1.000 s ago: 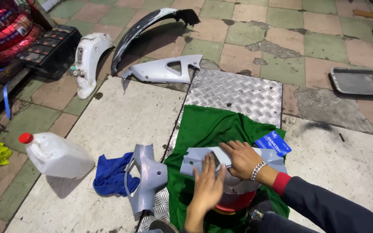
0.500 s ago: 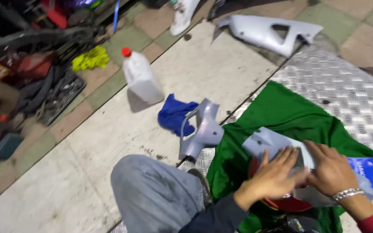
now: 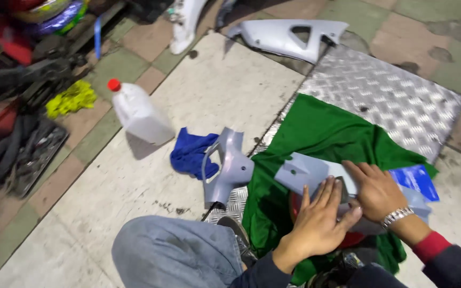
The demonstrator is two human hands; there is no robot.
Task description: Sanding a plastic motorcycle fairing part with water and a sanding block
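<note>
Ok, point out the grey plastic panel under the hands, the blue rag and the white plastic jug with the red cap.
Grey plastic panel (image 3: 302, 172): head view, its bare left end.
Blue rag (image 3: 189, 153): head view, middle of the folds.
White plastic jug with the red cap (image 3: 140, 116): head view, its side wall.

The long grey plastic fairing panel (image 3: 305, 173) lies flat on the spread green cloth (image 3: 326, 133), with small holes near its left end. Its right part is hidden under both hands.
</note>
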